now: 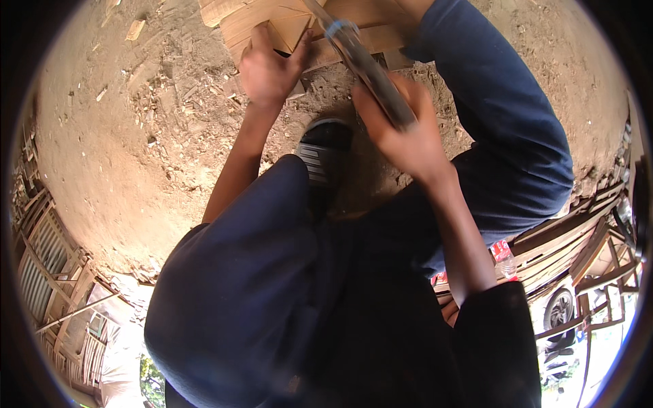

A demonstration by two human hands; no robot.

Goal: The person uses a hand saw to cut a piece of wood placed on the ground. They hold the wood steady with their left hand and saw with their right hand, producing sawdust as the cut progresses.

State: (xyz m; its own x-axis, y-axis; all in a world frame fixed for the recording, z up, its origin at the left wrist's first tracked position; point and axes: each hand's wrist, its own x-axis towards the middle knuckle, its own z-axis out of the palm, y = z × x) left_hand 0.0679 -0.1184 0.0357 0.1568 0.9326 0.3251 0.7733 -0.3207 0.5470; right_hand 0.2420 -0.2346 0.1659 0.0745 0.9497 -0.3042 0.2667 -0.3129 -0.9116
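My right hand (408, 132) is closed around the worn, dark wooden handle (371, 71) of a long tool. A blue band wraps the handle near its far end, and a narrower shaft runs on past the top edge, so the tool's head is out of sight. My left hand (265, 71), slightly blurred, has its thumb and fingers about a small light piece of wood (291, 28). That piece sits against a larger plank (238, 30) at the top of the view. The tool's shaft passes over the wood.
Wood chips and shavings litter the dirt floor (115, 177). My shoe (325, 146) stands just below the plank, between my arms. A bare foot or limb shows at the plank's right end. Stacked boards (544, 248), a red-labelled plastic bottle (503, 258) and a wheel (559, 313) lie at the lower right.
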